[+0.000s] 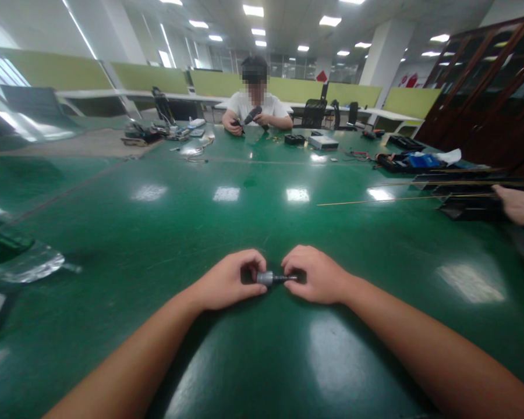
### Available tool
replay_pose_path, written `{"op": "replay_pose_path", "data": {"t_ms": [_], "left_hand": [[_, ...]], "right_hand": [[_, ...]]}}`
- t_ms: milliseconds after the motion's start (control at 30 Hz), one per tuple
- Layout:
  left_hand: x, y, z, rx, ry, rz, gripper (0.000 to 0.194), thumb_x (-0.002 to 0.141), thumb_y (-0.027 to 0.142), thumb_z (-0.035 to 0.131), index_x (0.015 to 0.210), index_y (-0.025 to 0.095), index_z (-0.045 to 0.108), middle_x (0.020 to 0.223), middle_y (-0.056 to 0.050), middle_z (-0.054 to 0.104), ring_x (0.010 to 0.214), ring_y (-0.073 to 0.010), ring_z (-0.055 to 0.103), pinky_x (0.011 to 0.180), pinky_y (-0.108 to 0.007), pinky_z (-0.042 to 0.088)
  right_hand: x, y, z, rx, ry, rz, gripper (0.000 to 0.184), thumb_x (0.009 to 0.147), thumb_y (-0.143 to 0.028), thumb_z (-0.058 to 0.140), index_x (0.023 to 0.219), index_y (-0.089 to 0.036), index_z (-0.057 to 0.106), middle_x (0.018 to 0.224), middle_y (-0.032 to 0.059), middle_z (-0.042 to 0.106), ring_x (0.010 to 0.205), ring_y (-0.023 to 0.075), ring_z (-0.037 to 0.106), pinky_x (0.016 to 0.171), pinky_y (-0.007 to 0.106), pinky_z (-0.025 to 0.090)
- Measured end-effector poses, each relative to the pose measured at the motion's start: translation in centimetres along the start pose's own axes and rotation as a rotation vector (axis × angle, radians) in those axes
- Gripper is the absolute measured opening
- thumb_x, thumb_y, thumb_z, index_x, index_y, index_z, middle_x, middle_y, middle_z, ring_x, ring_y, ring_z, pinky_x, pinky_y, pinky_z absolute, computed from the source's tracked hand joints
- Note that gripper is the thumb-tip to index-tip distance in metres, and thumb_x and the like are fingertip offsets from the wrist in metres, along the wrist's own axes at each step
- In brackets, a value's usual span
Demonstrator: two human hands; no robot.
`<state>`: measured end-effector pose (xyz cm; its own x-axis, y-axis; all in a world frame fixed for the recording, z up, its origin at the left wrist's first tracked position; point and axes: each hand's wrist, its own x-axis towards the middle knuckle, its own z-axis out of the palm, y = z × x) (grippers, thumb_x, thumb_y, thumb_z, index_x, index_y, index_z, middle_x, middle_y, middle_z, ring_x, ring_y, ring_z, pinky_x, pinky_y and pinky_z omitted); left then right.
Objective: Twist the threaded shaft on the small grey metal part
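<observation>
Just above the green table, my left hand [240,279] is closed round the grey end of a small metal cylinder with a thin dark shaft [265,278]. The shaft sticks out to the right and looks ridged, like a drill bit, though its exact kind is unclear. At the shaft's far end, my right hand [314,276] pinches the tip between thumb and fingers. The piece lies level between both hands, and my fingers hide its two ends.
A person [257,105] sits across the green table [227,224] holding a dark power tool [252,115]. At right, another person's hand [519,203] touches dark channels [471,206] near thin rods [375,201]. A clear plastic bottle [26,262] lies at left.
</observation>
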<state>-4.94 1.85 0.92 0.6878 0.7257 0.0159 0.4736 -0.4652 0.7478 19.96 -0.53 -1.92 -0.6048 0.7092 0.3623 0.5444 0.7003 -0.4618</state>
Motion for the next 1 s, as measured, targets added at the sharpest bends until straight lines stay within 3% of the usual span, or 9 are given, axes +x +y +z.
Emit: {"op": "replay_pose_path", "data": {"t_ms": [1000], "left_hand": [[0.01,-0.27,0.11,-0.01,0.001,-0.005,0.022,0.076,0.022,0.075,0.093,0.016,0.062,0.09,-0.001,0.063,0.081,-0.0175,0.06,0.074,-0.028,0.048]], "right_hand": [[-0.06,0.0,-0.4,-0.012,-0.014,0.012,0.008,0.076,-0.018,0.068,0.083,-0.02,0.065,0.094,0.0048,0.071,0.093,0.0211,0.063,0.087,0.036,0.048]]}}
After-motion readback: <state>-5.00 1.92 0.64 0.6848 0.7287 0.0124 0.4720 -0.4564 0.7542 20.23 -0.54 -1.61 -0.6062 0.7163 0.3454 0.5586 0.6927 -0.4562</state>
